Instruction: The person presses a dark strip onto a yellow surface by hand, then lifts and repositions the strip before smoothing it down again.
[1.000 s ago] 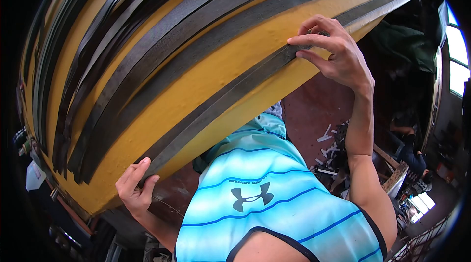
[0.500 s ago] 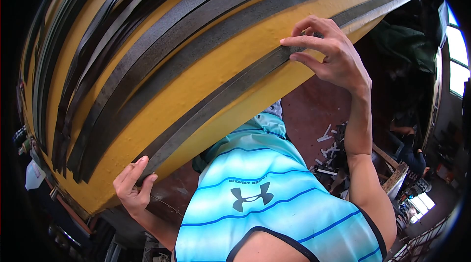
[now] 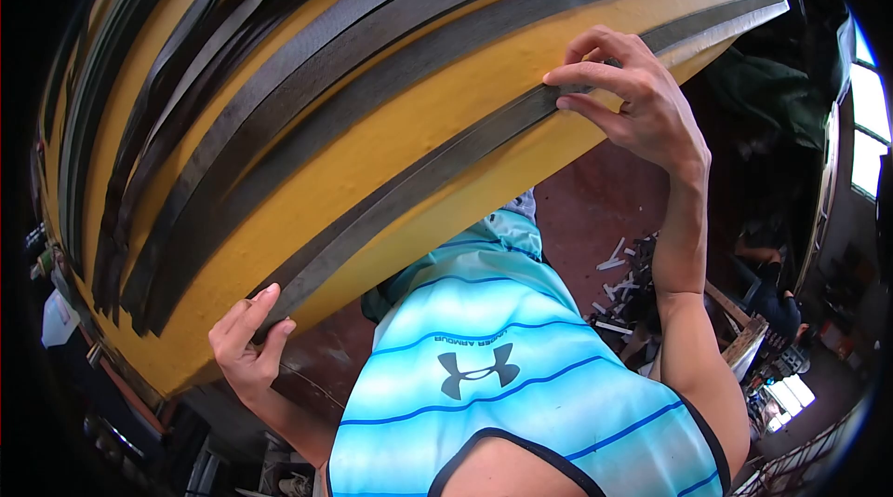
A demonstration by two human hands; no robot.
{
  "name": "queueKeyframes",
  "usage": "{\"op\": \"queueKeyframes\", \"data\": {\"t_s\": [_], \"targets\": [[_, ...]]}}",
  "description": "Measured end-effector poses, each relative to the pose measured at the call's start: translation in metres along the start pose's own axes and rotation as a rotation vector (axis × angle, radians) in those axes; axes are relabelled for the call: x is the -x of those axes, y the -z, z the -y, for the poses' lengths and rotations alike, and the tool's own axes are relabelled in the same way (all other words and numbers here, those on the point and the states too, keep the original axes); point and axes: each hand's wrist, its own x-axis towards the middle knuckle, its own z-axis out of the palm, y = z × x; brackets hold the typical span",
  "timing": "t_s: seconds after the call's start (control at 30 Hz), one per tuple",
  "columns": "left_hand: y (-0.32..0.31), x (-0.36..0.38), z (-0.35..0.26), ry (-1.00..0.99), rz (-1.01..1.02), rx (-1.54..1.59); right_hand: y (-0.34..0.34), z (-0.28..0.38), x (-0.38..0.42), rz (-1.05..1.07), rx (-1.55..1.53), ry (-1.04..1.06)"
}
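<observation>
A long dark strip (image 3: pixel 409 185), grey-black and leather- or rubber-like, runs along the near edge of the yellow tabletop (image 3: pixel 437 139). At its lower left end, my left hand (image 3: pixel 246 337) grips it between thumb and fingers. Farther up to the right, the thumb and index finger of my right hand (image 3: pixel 637 92) pinch the same strip, with the other fingers curled above. Past that hand, the strip continues toward the table's right corner. Another dark strip (image 3: pixel 465 41) lies roughly parallel, farther in on the yellow surface.
Several more dark strips (image 3: pixel 163 106) lie bunched at the table's far left. White and dark scraps (image 3: pixel 623 288) are scattered on the reddish floor. Another person (image 3: pixel 777 306) is low at the right, near a wooden piece (image 3: pixel 744 348). A dark green cloth (image 3: pixel 772 92) hangs beyond the table's right corner.
The view has shifted slightly, so the table appears a little lower at its right end. Both hands keep their grip on the strip, with barely any movement along it.
</observation>
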Motion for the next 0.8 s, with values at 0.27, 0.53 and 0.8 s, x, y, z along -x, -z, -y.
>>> {"op": "queueKeyframes", "data": {"t_s": [0.27, 0.53, 0.8], "targets": [[0.0, -0.003, -0.001, -0.003, -0.009, -0.001, -0.001, 0.003, 0.001, 0.015, -0.002, 0.004], [0.002, -0.006, -0.001, -0.039, -0.003, -0.034, -0.009, 0.013, -0.004, 0.024, -0.009, 0.062], [0.001, -0.008, -0.003, -0.033, 0.002, -0.058, -0.008, 0.019, -0.007, 0.031, 0.004, 0.058]]}}
